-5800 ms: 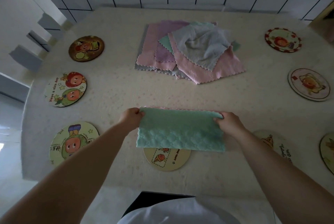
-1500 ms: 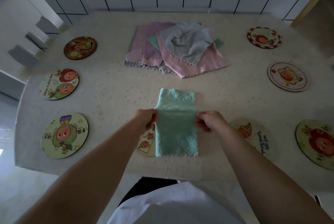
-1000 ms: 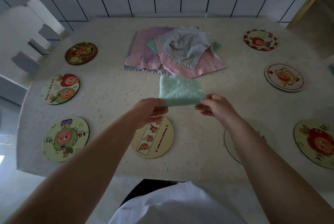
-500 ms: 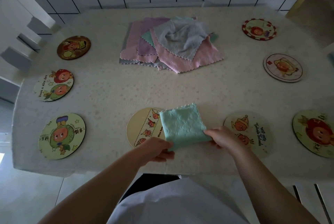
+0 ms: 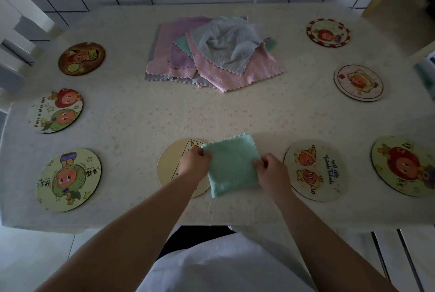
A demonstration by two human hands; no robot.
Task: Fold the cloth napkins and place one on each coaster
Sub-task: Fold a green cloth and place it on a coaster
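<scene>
A mint-green napkin, folded into a small square, lies on the table near the front edge. It overlaps the right edge of a cream coaster. My left hand pinches its left edge over that coaster. My right hand pinches its right edge. A loose pile of unfolded napkins in pink, purple, grey and mint sits at the back middle of the table.
Round cartoon coasters ring the table: three on the left, two at the front right, two at the back right. A white chair stands at the left. A tiled wall runs behind.
The napkin went from a long strip to a small square, was lifted, then brought down toward the front edge. In the last half second it shifted slightly right on the table, both hands still on it.
</scene>
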